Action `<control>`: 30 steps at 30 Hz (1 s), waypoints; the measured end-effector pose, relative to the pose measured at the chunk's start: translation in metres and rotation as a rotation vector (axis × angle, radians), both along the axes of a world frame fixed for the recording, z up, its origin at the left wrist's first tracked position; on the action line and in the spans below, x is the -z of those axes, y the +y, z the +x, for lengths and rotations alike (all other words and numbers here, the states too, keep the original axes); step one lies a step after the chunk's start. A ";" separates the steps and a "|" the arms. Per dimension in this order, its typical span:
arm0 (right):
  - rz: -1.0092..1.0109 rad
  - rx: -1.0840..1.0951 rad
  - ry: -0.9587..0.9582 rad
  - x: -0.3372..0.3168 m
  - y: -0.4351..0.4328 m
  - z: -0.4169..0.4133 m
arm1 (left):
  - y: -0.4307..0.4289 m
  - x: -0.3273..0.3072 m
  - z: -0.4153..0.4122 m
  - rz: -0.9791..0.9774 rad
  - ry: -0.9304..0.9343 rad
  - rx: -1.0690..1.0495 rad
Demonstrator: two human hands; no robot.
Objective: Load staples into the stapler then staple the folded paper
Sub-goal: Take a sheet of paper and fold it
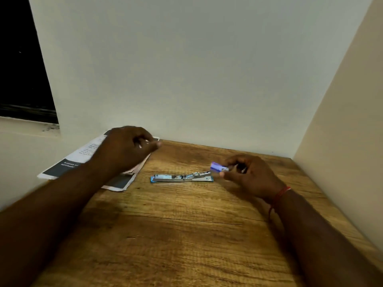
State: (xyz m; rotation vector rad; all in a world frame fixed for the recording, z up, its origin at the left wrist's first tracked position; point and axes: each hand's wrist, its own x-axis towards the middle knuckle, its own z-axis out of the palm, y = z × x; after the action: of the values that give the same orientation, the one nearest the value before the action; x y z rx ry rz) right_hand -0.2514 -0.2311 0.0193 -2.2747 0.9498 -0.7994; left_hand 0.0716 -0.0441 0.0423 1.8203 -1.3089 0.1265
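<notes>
The wooden table (186, 235) fills the foreground. On it the stapler (182, 178) lies swung open. Just right of the stapler, the right hand (248, 175) pinches a small purple staple box (217, 167). Left of the stapler, the left hand (128, 148) hovers over the folded paper (68, 164), fingers curled; I cannot tell whether it holds anything.

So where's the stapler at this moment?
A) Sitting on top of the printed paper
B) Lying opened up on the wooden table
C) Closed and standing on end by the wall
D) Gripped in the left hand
B: the stapler lies flat on the table with its top swung open, clear of the paper, while the right hand holds only a small purple box.
</notes>
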 end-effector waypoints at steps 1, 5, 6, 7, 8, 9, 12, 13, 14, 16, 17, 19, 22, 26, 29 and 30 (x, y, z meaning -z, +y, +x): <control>0.016 0.119 -0.024 0.002 -0.013 -0.011 | -0.001 0.001 0.020 0.025 -0.015 -0.118; 0.078 0.557 0.013 0.016 -0.054 -0.052 | -0.001 0.018 0.085 0.383 0.011 -0.372; 0.064 0.646 0.039 0.017 -0.060 -0.060 | -0.002 0.024 0.093 0.486 0.004 -0.395; 0.045 0.718 0.072 0.019 -0.066 -0.066 | -0.003 0.029 0.099 0.567 -0.010 -0.421; 0.031 0.783 0.110 0.020 -0.069 -0.071 | -0.006 0.034 0.103 0.615 -0.021 -0.435; 0.020 0.845 0.157 0.020 -0.072 -0.075 | -0.008 0.037 0.106 0.633 -0.034 -0.440; 0.060 0.998 0.291 0.025 -0.076 -0.083 | -0.010 0.035 0.103 0.618 -0.016 -0.417; 0.076 1.026 0.313 0.026 -0.077 -0.085 | -0.011 0.036 0.103 0.599 0.013 -0.400; 0.095 1.047 0.322 0.026 -0.077 -0.087 | -0.010 0.035 0.102 0.582 0.038 -0.383; 0.129 1.075 0.316 0.024 -0.076 -0.088 | -0.009 0.035 0.101 0.576 0.070 -0.372; 0.142 1.084 0.320 0.023 -0.075 -0.089 | -0.008 0.034 0.098 0.568 0.085 -0.371; 0.169 1.097 0.324 0.023 -0.076 -0.089 | -0.007 0.031 0.093 0.539 0.135 -0.348; 0.180 1.096 0.337 0.020 -0.072 -0.089 | -0.006 0.025 0.084 0.422 0.121 -0.317; 0.052 1.050 0.278 0.014 -0.059 -0.082 | -0.003 0.020 0.069 0.161 0.287 -0.256; -0.142 0.782 -0.078 0.003 -0.042 -0.051 | -0.003 0.012 0.047 -0.128 0.632 -0.092; -0.155 0.655 -0.232 -0.003 -0.030 -0.035 | -0.003 0.009 0.038 -0.200 0.737 -0.032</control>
State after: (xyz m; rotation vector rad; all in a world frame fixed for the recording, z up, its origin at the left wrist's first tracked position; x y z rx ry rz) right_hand -0.2861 -0.2613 0.0223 -1.9276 1.5880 -1.4141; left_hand 0.1092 -0.0475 0.0329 1.4978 -0.7127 -0.3567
